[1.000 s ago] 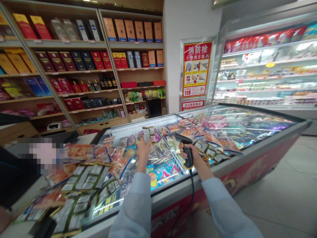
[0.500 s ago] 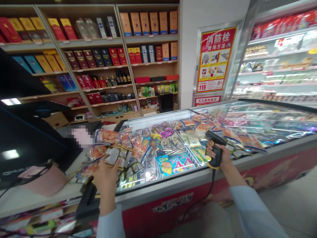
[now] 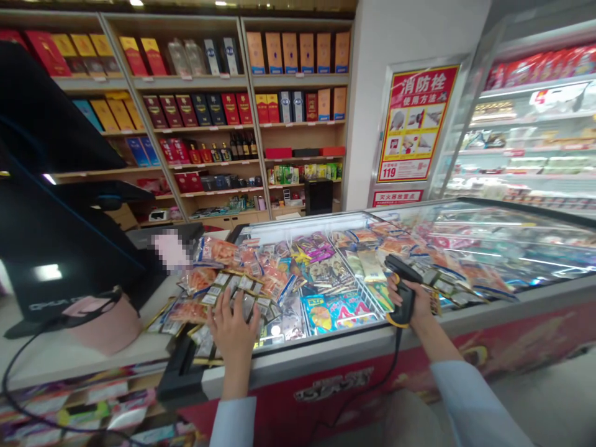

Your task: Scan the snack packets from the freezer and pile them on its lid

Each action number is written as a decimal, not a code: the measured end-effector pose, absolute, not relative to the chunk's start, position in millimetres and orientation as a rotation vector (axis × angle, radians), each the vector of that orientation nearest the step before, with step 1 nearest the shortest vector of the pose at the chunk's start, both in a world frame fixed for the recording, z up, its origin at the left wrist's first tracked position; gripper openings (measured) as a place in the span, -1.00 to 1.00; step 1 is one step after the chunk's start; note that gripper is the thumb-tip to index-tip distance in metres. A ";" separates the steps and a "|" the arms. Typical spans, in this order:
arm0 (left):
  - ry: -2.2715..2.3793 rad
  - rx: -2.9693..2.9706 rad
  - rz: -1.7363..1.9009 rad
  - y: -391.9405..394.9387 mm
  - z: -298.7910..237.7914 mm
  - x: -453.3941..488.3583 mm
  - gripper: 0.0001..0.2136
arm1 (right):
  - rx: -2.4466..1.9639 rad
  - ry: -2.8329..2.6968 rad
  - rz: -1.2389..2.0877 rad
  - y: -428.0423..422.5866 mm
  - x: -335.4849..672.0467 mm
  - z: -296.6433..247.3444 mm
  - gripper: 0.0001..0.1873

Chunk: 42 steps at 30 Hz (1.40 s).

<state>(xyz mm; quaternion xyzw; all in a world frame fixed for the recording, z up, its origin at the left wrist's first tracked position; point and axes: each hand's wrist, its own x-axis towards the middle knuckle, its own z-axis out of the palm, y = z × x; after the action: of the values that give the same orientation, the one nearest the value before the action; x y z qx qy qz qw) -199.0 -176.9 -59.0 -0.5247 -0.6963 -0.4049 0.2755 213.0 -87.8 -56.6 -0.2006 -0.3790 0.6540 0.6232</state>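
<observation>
My left hand [image 3: 235, 326] lies with fingers spread over a pile of snack packets [image 3: 235, 282] on the left end of the glass-topped freezer. No packet is gripped in it; its fingertips seem to rest on the pile. My right hand [image 3: 414, 303] is wrapped round the handle of a black and yellow barcode scanner [image 3: 403, 288], above the freezer's front edge. From the scanner a black cable [image 3: 395, 354] hangs down in front of the freezer. More orange and gold packets [image 3: 447, 270] lie on the glass beyond my right hand.
The chest freezer [image 3: 335, 338] stretches away to the right, with bagged goods visible through its glass. A pink container [image 3: 105, 326] and a dark checkout screen [image 3: 60, 248] stand on the left counter [image 3: 37, 360]. Shelves of boxed bottles [image 3: 212, 110] line the back wall.
My left hand has let go of a small packet, which now lies on the pile, and its fingers have spread. The right hand still holds the scanner. The view has shifted slightly.
</observation>
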 end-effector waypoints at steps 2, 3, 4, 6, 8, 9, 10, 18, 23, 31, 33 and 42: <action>-1.876 -1.412 -1.102 -175.1 -61.6 -199.8 -0.61 | -0.456 -0.875 1.500 -86.6 214.2 -59.1 -0.87; -1.880 -1.415 -1.104 -174.5 -62.3 -200.4 -0.61 | -0.453 -0.882 1.506 -86.2 214.4 -59.8 -0.87; -1.884 -1.421 -1.101 -174.2 -62.7 -200.9 -0.61 | -0.450 -0.891 1.515 -85.8 214.4 -60.3 -0.86; -1.889 -1.437 -1.090 -174.5 -62.6 -201.3 -0.62 | -0.437 -0.913 1.538 -85.2 213.8 -60.7 -0.85; -1.888 -1.447 -1.084 -175.1 -61.7 -199.6 -0.62 | -0.419 -0.931 1.564 -84.5 213.0 -61.1 -0.84; -1.889 -1.450 -1.083 -174.9 -61.0 -197.2 -0.62 | -0.407 -0.935 1.577 -84.1 212.5 -61.5 -0.84; -1.890 -1.452 -1.086 -174.3 -60.0 -193.3 -0.63 | -0.397 -0.937 1.590 -83.7 211.9 -62.1 -0.84; -1.725 -1.681 -1.224 -144.7 -25.9 -100.6 -0.67 | -0.289 -0.915 1.597 -81.5 214.9 -56.3 -0.84; -1.504 -2.076 -1.329 -109.3 4.0 -2.1 -0.70 | -0.250 -0.873 1.471 -85.7 263.4 -36.9 -0.84; -1.166 -2.954 -1.105 -26.8 -34.1 122.1 -0.58 | -0.374 -0.742 1.291 -84.0 338.6 -53.2 -0.83; -1.009 -3.164 -0.939 -15.8 -47.6 131.9 -0.42 | -0.401 -0.712 1.276 -81.7 344.5 -61.2 -0.84; -0.979 -3.233 -0.736 -10.1 -61.7 131.9 -0.24 | -0.435 -0.719 1.245 -79.4 348.6 -72.2 -0.83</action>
<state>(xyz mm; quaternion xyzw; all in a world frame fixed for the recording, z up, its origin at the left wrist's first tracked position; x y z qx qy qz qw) 131.9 -10.1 -61.7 -0.9235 -0.2797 -0.2103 -0.1574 348.6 -79.4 -72.2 -0.1975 -0.3265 0.5657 0.7310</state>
